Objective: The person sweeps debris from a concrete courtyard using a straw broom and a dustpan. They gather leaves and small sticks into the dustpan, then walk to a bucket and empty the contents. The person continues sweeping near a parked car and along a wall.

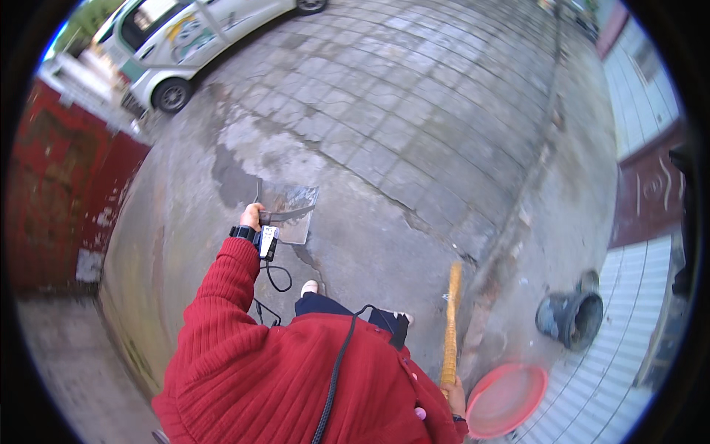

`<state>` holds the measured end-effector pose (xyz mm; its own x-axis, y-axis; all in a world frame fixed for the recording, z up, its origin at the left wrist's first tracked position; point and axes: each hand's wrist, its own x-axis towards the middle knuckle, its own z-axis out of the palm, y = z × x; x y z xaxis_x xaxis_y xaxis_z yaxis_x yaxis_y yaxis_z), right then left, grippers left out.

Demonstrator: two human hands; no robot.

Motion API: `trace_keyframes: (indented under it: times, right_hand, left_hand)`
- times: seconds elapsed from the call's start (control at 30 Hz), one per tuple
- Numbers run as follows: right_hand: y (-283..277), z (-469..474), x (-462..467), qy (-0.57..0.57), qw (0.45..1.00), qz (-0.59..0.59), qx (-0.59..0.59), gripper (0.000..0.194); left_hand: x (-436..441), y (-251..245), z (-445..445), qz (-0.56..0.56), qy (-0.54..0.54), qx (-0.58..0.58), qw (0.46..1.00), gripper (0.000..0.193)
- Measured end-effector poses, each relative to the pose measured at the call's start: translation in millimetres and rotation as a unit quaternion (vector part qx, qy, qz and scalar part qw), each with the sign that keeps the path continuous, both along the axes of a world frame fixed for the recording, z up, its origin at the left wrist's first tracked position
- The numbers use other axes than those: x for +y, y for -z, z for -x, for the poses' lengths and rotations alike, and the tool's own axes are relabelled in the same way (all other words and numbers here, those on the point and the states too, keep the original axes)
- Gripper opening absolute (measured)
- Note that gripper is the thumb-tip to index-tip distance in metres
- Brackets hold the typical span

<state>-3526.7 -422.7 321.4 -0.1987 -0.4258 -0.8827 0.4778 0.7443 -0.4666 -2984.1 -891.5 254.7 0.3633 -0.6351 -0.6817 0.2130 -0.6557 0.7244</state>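
Note:
My left hand (252,216) is closed around the end of a dark flat bar or handle (294,213), which crosses a shiny, see-through-looking rectangular pan or sheet (299,230). Whether the bar is fixed to that sheet I cannot tell. A black band and a small white device (269,242) with a black cable sit at my left wrist. Low at the right, my right hand (456,394) grips a ridged yellow stick (450,327) by its near end; the stick points forward, away from me. The fingers of this hand are partly hidden.
Concrete ground (360,233) meets grey paving (416,100) ahead. A white vehicle (205,33) stands at the upper left, a red wall (66,183) at the left. At the right are a pink-red basin (476,408), a dark bucket (554,316) lying on its side and a white tiled wall (627,311).

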Motion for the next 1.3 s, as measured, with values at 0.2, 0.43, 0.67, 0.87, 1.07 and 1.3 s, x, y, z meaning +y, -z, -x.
trace_keyframes:
  times: [0.2, 0.43, 0.67, 0.87, 1.07, 1.3]
  right_hand:
    - [52.7, -83.5, -83.3, 0.041, 0.998, -0.021, 0.037, 0.031]
    - [76.9, -148.9, -232.9, 0.069, 0.996, -0.054, -0.019, 0.020]
    - [47.8, -220.1, -406.9, -0.009, 0.996, -0.074, -0.039, 0.019]
    - [80.9, -265.0, -583.6, -0.199, 0.971, -0.095, -0.094, 0.020]
    - [129.5, -374.7, -776.6, -0.308, 0.941, -0.134, -0.045, 0.018]
    - [151.2, -590.4, -923.1, -0.550, 0.835, -0.030, -0.005, 0.025]
  left_hand:
    - [82.7, 49.6, -258.8, 0.071, -0.127, 0.108, 0.984, 0.016]
    - [157.5, 77.0, -415.9, 0.017, -0.277, 0.174, 0.945, 0.018]
    - [237.7, 141.2, -469.2, -0.032, -0.528, 0.146, 0.836, 0.018]
    - [312.0, 152.3, -442.3, -0.146, -0.379, -0.205, 0.891, 0.023]
    - [343.0, 99.7, -393.0, -0.055, -0.695, -0.005, 0.717, 0.024]
    - [340.6, 89.7, -356.1, 0.029, -0.840, -0.005, 0.541, 0.019]
